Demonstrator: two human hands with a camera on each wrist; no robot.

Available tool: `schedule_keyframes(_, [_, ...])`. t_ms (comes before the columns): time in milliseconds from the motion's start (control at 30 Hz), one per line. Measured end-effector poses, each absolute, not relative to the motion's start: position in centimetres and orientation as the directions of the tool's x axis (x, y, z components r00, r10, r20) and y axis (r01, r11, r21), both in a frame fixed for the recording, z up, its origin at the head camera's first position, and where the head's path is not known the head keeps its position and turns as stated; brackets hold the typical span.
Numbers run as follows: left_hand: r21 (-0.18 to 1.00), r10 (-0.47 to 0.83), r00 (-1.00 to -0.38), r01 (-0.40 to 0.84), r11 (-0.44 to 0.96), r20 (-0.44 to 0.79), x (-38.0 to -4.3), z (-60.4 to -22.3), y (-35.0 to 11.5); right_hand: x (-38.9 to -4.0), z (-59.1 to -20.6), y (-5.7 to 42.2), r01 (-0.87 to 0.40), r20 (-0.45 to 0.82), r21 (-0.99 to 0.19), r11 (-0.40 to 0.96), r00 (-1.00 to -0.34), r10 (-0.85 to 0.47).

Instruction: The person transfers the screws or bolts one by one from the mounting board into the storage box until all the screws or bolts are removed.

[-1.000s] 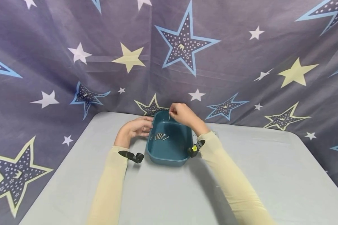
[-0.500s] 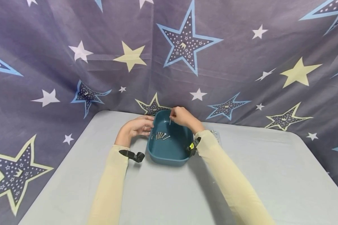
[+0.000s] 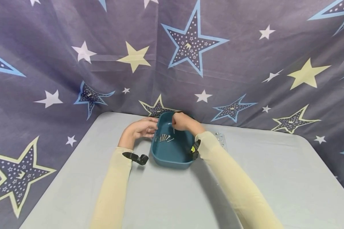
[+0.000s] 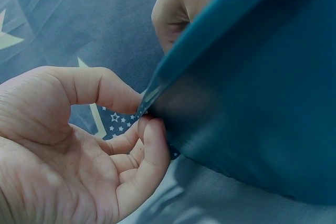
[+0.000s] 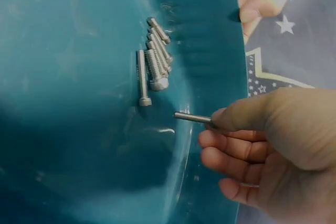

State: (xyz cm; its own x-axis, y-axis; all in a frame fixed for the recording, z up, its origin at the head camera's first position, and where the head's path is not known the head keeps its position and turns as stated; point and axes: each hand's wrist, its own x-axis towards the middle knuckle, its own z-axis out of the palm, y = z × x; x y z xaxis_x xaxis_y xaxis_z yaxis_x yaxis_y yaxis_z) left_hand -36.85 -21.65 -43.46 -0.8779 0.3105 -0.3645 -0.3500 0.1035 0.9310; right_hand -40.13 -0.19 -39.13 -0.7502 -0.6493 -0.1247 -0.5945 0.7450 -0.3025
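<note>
A teal plastic bin (image 3: pixel 172 159) sits at the back of the table, with several silver bolts (image 3: pixel 164 138) side by side near its left wall. The right wrist view shows these bolts (image 5: pixel 153 59) with threaded shanks and round heads. My right hand (image 3: pixel 183 122) is over the bin's far end. Between thumb and forefinger it pinches another bolt (image 5: pixel 193 117), its shank pointing out and its other end hidden in the fingers. At the bin's left side, my left hand (image 3: pixel 143 128) pinches the edge of the bin wall (image 4: pixel 210 30) between thumb and fingertips.
A small clear sheet with round shiny pieces (image 3: pixel 220 140) lies on the table right of the bin, partly behind the right sleeve. A star-patterned cloth (image 3: pixel 183 86) hangs close behind the bin. The light grey table (image 3: pixel 166 197) extends in front and to both sides.
My right hand has moved lower and nearer over the bin with the bolt, towards the bolts lying there. More of the clear sheet shows. The left hand stays at the bin.
</note>
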Motion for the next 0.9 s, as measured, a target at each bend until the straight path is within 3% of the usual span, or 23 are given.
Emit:
schedule_keyframes(533, [0.933, 0.314, -0.879, -0.350, 0.086, -0.359, -36.7, -43.5, -21.6, -39.3, -38.6, -2.1, -0.566, -0.312, -0.129, 0.814, -0.756, -0.575])
schedule_keyframes(900, [0.933, 0.318, -0.878, -0.348, 0.089, -0.358, -36.7, -43.6, -21.6, -40.3, -39.7, -2.6, -0.517, -0.397, -0.140, 0.845, -0.753, -0.526])
